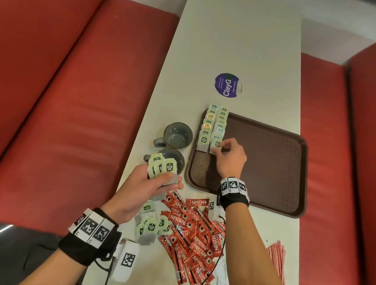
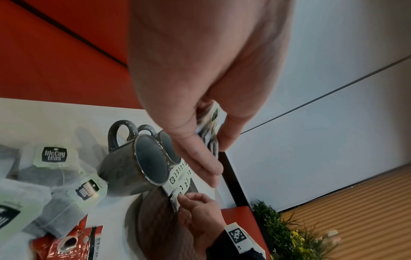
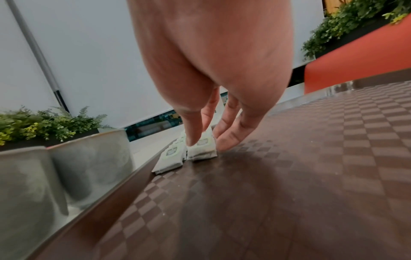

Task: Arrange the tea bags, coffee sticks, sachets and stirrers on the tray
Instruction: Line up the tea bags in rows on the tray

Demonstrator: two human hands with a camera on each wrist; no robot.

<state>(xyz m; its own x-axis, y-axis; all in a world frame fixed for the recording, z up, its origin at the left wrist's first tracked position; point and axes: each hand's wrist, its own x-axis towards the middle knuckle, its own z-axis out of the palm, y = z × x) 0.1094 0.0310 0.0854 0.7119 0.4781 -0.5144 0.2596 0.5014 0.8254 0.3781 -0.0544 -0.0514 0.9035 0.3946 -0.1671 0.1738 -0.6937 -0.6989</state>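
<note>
Sorting: a person lines up tea bags at a booth table.
Right hand [image 1: 230,154]: thumb and fingertips pinch the nearest tea bag [image 1: 216,145] of two rows [image 1: 213,124] along the brown tray's [image 1: 277,161] left edge.
Left hand [image 1: 150,185]: fingers curled round a fanned bunch of tea bags [image 1: 162,166], held above the table.
Surface: long white table [image 1: 235,39]; two grey mugs [image 1: 178,134] just left of the tray; loose tea bags [image 1: 151,225], red coffee sticks [image 1: 193,239] and striped stirrers [image 1: 278,257] at the near end.
Room: red bench seats [image 1: 45,70] on both sides; planters with greenery [image 3: 44,123] behind.
</note>
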